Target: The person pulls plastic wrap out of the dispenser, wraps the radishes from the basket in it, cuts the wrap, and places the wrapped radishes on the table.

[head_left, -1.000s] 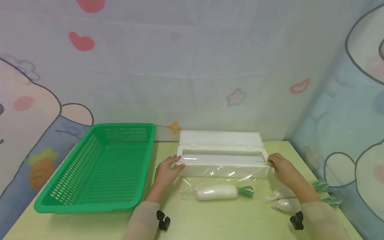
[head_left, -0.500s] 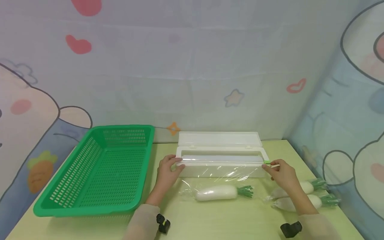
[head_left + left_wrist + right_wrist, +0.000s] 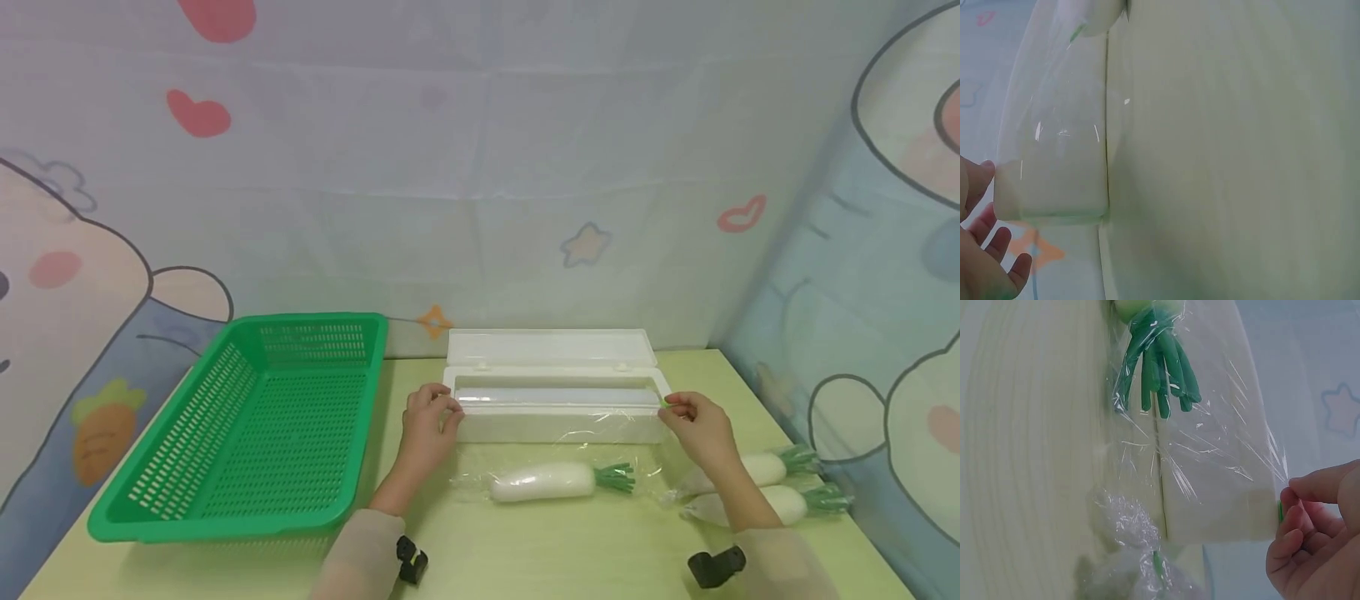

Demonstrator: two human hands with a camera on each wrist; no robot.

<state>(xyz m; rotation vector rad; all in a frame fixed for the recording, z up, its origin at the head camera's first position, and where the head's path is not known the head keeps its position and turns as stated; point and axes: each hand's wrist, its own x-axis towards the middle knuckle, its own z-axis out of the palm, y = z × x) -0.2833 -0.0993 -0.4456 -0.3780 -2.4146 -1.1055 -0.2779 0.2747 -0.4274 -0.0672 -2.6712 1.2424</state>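
Observation:
A white cling film dispenser [image 3: 555, 429] stands lengthwise with its lid raised, the film roll [image 3: 555, 396] showing inside. Clear film [image 3: 1191, 450] hangs down its front and over a white radish [image 3: 543, 482] with green stalks, lying on the table before it. At the dispenser's left front corner, my left hand [image 3: 429, 427] grips the edge with thumb and fingers. My right hand [image 3: 701, 427] is at the opposite end, thumb and forefinger pinching by a small green slider [image 3: 665, 403]. In the right wrist view, film creases run towards those fingertips, and the other fingers are curled.
Two more white radishes [image 3: 783, 504] in clear film lie at the table's right. A large green plastic basket [image 3: 360, 442] stands on the left. Behind the dispenser rises a cartoon-printed backdrop [image 3: 525, 275]; the pale table [image 3: 570, 558] extends in front.
A thin white strip at my right fingers, seen sticking out half a second ago, no longer shows. My left thumb and fingers have drawn closer together at the corner. The radishes have stayed put.

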